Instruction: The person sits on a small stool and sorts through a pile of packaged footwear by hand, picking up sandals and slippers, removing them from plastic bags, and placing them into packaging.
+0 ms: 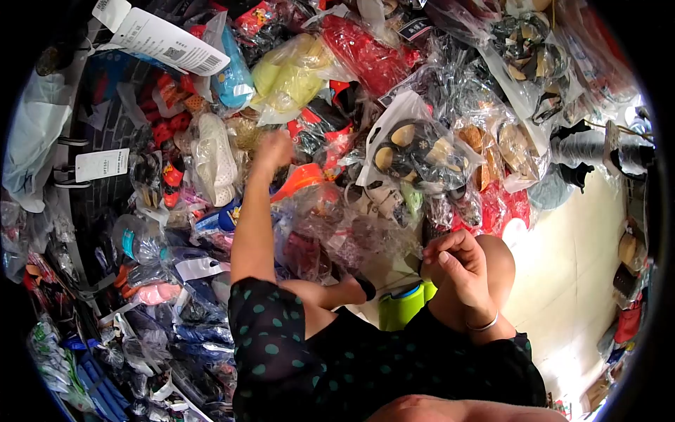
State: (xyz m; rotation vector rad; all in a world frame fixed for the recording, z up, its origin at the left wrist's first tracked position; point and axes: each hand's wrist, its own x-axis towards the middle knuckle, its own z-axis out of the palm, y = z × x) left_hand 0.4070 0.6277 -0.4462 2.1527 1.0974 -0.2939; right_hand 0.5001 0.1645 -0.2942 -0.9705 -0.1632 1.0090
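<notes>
My left hand (273, 152) reaches forward over a heap of bagged footwear. Its fingers are blurred and face away, so I cannot tell what they hold, if anything. Just left of it lies a white perforated shoe (214, 156) in clear plastic. An orange item (301, 180) is close below the hand, and a yellow bagged item (290, 72) sits above it. My right hand (463, 271) rests by my bent knee, fingers loosely curled and thumb apart, with nothing visible in it. Ahead of it are black-and-tan sandals (422, 155) in a clear bag.
A plastic bottle (140, 241) lies among packets on the left. White printed tags (169, 43) hang at the upper left. A green stool-like object (401, 309) is beneath me. Pale tiled floor (573, 253) shows at right, with more shoes (629, 281) along its far edge.
</notes>
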